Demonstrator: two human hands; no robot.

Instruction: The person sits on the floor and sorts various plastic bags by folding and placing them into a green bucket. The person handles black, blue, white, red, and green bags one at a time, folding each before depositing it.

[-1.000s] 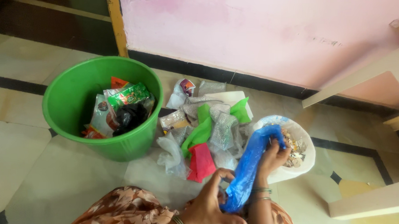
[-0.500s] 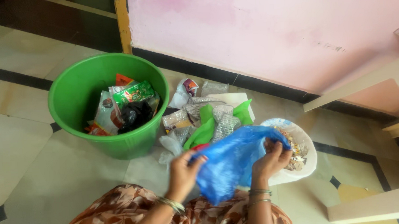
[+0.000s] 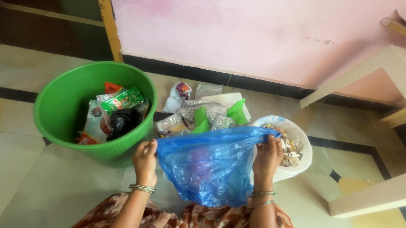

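A thin blue plastic bag (image 3: 209,165) hangs spread wide between my two hands, above my lap. My left hand (image 3: 145,162) pinches its left top corner, and my right hand (image 3: 267,157) pinches its right top corner. Both wrists wear bangles. Behind the bag lies a pile of wrappers (image 3: 207,113) on the floor: silvery foil pieces, green scraps and clear plastic. The bag hides the near part of that pile.
A green bucket (image 3: 59,110) with snack packets and a black bag inside stands at the left. A white bag (image 3: 297,167) holding mixed scraps sits right of my right hand. A pink wall runs behind; pale furniture legs (image 3: 372,195) stand at the right.
The blue bag was bunched in a strip between my hands; my left hand moved up and left, and the bag is now stretched out flat and wide.
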